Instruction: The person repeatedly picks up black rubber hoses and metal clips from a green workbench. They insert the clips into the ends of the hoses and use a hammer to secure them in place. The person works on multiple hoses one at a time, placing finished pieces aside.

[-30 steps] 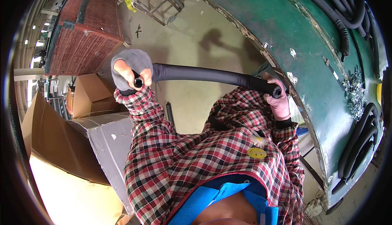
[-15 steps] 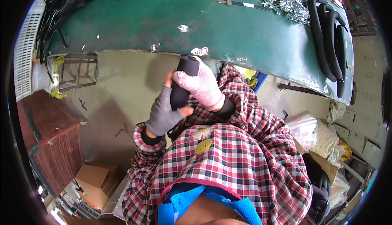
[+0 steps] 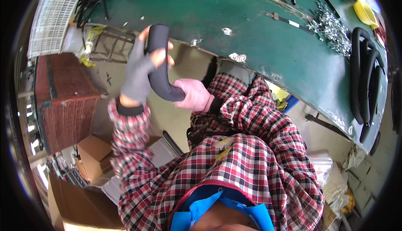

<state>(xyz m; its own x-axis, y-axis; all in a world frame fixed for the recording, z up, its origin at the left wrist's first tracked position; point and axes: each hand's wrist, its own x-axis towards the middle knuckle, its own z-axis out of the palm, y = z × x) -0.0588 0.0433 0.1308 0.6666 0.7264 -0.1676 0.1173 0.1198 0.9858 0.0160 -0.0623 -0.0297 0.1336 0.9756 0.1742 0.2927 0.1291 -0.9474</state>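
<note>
A black foam tube (image 3: 158,63) is held up in front of me, bent into a curve. My left hand (image 3: 140,69), in a grey fingerless glove, grips its upper part near the green table's edge. My right hand (image 3: 192,95), in a pink glove, holds the lower end just in front of my plaid shirt. Both hands are closed around the tube.
A green table (image 3: 259,42) curves across the top, with a pile of small metal parts (image 3: 333,28), a yellow container (image 3: 365,12) and several black tubes (image 3: 364,84) at its right end. A brown woven crate (image 3: 63,101) and cardboard boxes (image 3: 94,151) stand on the floor at left.
The view has swung from the floor toward the table. The tube, stretched straight between my spread hands a second ago, is now bent, with my hands close together.
</note>
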